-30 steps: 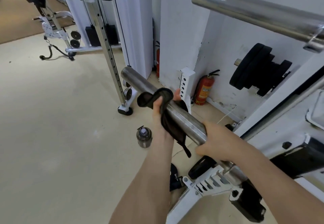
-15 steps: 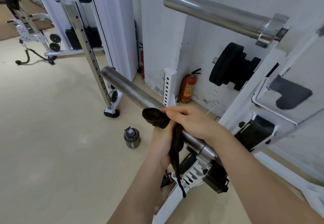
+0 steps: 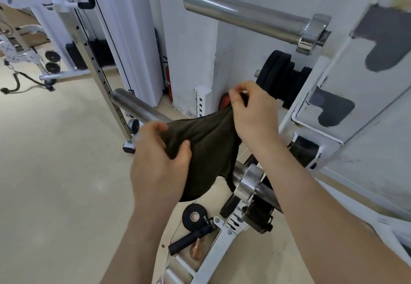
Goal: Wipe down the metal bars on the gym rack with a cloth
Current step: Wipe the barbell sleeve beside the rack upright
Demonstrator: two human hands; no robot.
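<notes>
right now my left hand [image 3: 160,163] grips one edge of the cloth [image 3: 204,148] and my right hand [image 3: 251,117] pinches the opposite edge, so it hangs spread between them over the lower bar [image 3: 142,110]; whether it touches, i cannot tell. that bar's long axis runs from ten o'clock to four o'clock under the cloth, left hand nearer its free end, right nearer the collar [image 3: 246,182]. i count two bars, the upper bar [image 3: 244,17] at one o'clock, and one cloth.
</notes>
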